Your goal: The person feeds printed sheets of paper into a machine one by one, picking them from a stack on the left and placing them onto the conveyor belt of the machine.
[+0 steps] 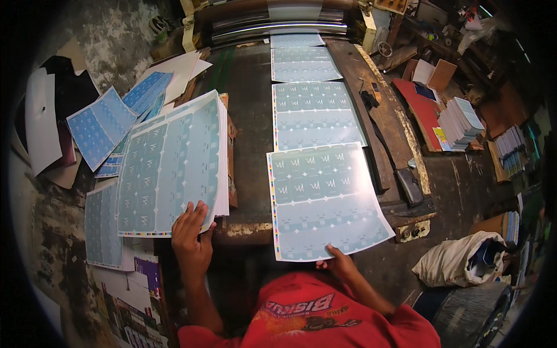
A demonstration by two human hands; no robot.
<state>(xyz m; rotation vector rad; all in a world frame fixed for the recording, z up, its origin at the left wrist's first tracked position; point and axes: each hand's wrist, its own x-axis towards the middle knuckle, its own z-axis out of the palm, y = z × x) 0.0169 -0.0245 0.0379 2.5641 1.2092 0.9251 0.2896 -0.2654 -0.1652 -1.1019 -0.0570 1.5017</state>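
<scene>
My right hand (341,264) pinches the near edge of a pale blue-green printed sheet (325,200), thumb on top. The sheet slopes over the front of a long dark machine bed and overlaps another printed sheet (316,116) behind it. To the left, a thick stack of similar sheets (165,168) lies fanned out, its right side showing white paper edges. My left hand (194,232) is at the near right corner of this stack, fingers over the top sheet and thumb at its edge. How many sheets it grips is hidden.
Farther up the bed (249,133), more sheets trail from shiny rollers (278,29). Loose blue sheets (103,124) lie at the left. A black pouch (409,185) rests along the bed's right edge. Stacked prints (461,124) and a white sack (458,258) stand to the right.
</scene>
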